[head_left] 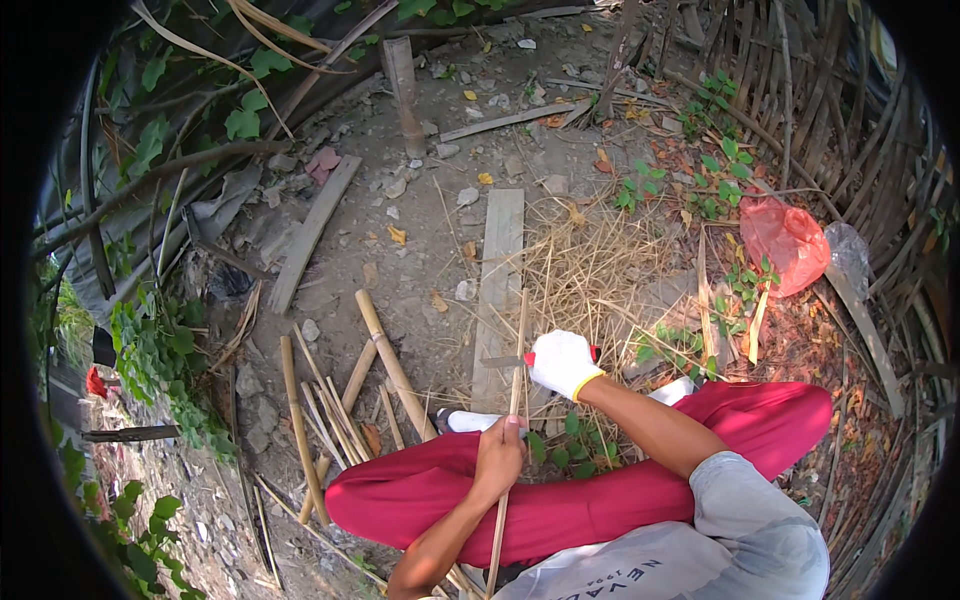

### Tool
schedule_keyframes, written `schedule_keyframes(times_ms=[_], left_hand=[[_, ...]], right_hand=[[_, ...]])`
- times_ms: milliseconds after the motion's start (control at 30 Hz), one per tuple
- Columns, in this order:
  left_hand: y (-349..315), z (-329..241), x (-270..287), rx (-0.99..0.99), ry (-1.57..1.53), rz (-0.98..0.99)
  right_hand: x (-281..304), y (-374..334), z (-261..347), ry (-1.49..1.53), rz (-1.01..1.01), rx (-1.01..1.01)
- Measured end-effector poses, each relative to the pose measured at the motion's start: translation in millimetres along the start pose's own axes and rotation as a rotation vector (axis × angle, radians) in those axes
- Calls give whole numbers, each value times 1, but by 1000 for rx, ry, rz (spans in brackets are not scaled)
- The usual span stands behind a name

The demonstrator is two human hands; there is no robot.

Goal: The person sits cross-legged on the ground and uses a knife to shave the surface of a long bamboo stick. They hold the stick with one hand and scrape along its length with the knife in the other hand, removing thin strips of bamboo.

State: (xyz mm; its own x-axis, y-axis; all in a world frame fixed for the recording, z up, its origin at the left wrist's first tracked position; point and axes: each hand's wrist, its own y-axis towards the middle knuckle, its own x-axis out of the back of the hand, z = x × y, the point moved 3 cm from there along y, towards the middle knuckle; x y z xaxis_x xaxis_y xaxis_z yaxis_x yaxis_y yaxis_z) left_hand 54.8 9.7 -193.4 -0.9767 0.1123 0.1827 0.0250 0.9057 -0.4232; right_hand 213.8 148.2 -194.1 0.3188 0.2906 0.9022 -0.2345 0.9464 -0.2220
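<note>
On my feed: left hand (499, 459) at the board's (503, 240) near side, forearm slanting in from lower left, fingers curled round one strip (515, 401) running up by the board's right edge. Right hand (563, 363), gloved, just right of the board, fist closed on one knife (499, 362), blade pointing left across the strip. I count one red bag (782, 247) right of the board, at least three poles (396, 364) left.

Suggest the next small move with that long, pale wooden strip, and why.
Probably slide the red-handled metal knife along the long, pale wooden strip: the white-gloved right hand holds its blade across it, and the bare left hand grips it.
</note>
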Motion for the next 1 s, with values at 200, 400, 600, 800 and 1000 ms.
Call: schedule_keyframes(times_ms=[200, 400, 600, 800, 1000], left_hand=[[-2, 12, -5, 37, 45, 23], [-1, 3, -5, 152, -108, 129], [-16, 0, -3, -22, -28, 180], [-3, -23, 4, 286, -433, 249], [-5, -26, 5, 267, -484, 182]], right_hand=[[-1, 47, -23, 36, -89, -164], [25, 73, -53, -74, -161, -180], [26, 99, -159, -85, -84, -465], [16, 59, -166, 110, -68, -334], [34, -6, -42, 172, -39, 91]])
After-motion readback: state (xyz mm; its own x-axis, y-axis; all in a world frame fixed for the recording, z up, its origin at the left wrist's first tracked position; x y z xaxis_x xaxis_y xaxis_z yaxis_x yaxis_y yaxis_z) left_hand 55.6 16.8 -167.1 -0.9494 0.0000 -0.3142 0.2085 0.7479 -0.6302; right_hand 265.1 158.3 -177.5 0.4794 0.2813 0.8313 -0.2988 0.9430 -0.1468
